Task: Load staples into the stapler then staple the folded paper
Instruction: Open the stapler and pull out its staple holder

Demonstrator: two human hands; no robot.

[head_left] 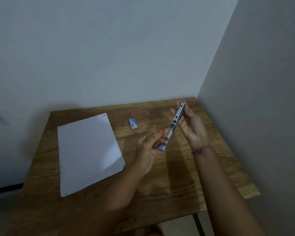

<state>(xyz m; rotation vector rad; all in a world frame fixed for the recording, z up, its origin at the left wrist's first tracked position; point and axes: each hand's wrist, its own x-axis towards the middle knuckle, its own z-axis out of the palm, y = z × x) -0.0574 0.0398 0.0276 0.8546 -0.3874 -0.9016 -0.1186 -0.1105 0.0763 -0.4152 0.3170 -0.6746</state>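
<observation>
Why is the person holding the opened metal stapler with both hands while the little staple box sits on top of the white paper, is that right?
Nearly right. Both the left hand and right hand do hold the opened silver metal stapler, but the small blue-and-white staple box is not on the white sheet of paper. The head view shows it lying on the bare wooden table, beside the paper.

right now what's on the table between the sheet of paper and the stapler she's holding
In the head view, a small staple box lies on the bare wooden table, between the paper and the opened stapler held in both hands. Nothing else sits there.
</observation>
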